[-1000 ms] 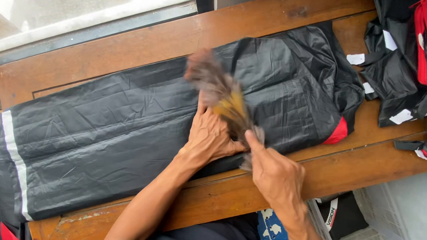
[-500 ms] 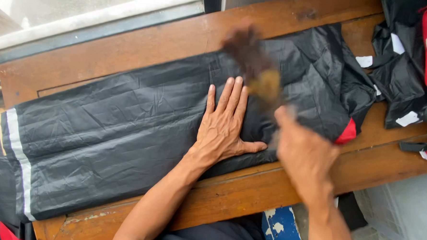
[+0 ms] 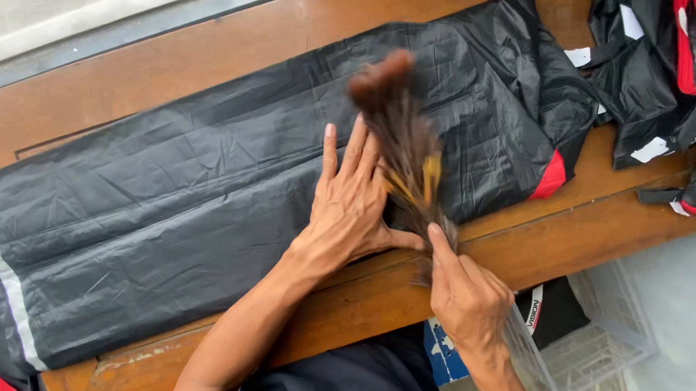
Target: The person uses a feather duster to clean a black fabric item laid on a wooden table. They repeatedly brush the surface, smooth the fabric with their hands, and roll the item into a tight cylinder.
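Feather duster (image 3: 401, 143) sits clamped in the right hand (image 3: 469, 298), fingers wrapped round its handle near the table's front edge, the brown plume blurred above the black garment (image 3: 207, 205) and just beside the other hand's fingertips. The left hand (image 3: 351, 207) holds nothing; it lies flat, fingers apart, pressing the shiny cloth down onto the wooden table (image 3: 173, 70). From where I stand, that flat palm looks like the key to doing this well: it keeps the thin fabric from sliding or bunching, so the strokes ought to run away from it, light and along the length of the cloth, rather than toward the fingers. A pile of black and red bags (image 3: 666, 69) lies at the far right, well apart, and a clear plastic bin (image 3: 592, 347) sits below the table edge.
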